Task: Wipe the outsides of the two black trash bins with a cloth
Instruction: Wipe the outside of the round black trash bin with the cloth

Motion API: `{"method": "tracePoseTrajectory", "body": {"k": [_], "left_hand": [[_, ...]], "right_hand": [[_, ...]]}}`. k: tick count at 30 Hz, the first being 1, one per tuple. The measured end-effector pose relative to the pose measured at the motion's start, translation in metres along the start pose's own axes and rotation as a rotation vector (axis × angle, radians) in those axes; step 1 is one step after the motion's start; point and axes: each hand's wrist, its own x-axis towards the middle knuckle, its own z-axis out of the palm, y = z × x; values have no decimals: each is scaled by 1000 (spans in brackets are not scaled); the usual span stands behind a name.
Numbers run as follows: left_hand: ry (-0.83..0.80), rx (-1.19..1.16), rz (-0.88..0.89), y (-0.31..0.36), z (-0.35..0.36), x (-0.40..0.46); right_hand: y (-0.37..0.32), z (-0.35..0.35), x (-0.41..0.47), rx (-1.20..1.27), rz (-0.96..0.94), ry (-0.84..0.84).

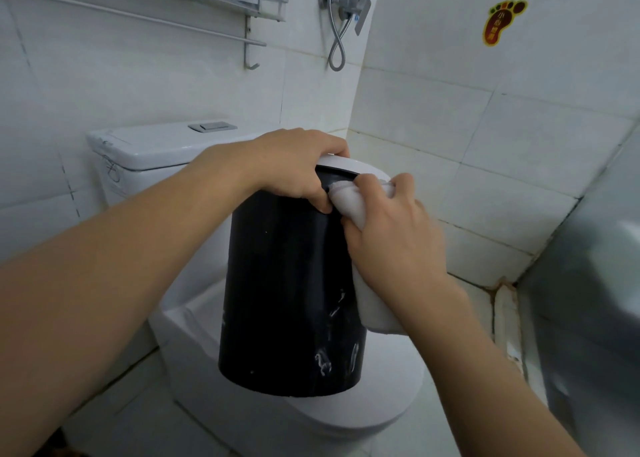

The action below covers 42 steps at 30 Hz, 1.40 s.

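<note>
Holding up fine one-handed: the black cylindrical plastic trash bin [291,293] hangs in the air over the closed white toilet lid [391,384], so I'd judge it light and probably empty. Walls look stiff, no flex visible under the grip. Surface is smooth and glossy, likely slick if the cloth is wet.

Left hand [294,165] is curled over the top edge, fingers hooked at the white lid ring [360,168], thumb down on the outer wall. That rim seems the sensible hold, since the straight sides offer nothing to catch.

Right hand [394,234] grips a bunched white cloth [374,304] and presses it to the bin's right side near the top; the loose end hangs down along the wall. Soft, conforms to the curve.

Looks: whitish streaks and scuffs low on the near face [329,352], rest mostly clean dark gloss. Can't tell whether the marks are residue or scratches. Base hangs just above the toilet, not resting on it as far as I can see. Second bin not in view.
</note>
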Motion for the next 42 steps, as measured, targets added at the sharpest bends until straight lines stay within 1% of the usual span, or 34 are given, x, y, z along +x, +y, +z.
{"method": "tracePoseTrajectory", "body": {"k": [2, 8, 10, 14, 18, 23, 28, 31, 37, 42], "left_hand": [[4, -4, 0, -1, 0, -1], [-2, -5, -8, -4, -2, 0], [-4, -3, -9, -4, -1, 0], [4, -4, -15, -8, -2, -1], [13, -16, 2, -10, -1, -5], [30, -55, 11, -8, 4, -1], [38, -9, -10, -5, 9, 4], [40, 6, -6, -6, 4, 4], [38, 44, -10, -8, -2, 4], [37, 45, -30, -5, 0, 4]], "right_hand": [[0, 0, 1, 13, 5, 7], [17, 1, 6, 31, 102, -43], [17, -1, 5, 49, 94, -63], [9, -5, 1, 129, 35, -121], [11, -4, 0, 284, 102, -163], [17, 2, -2, 326, 102, -158], [26, 11, -5, 397, 64, -156], [29, 11, -7, 443, 77, -135], [29, 5, -5, 418, 94, -97], [27, 6, -12, 314, 33, -126]]}}
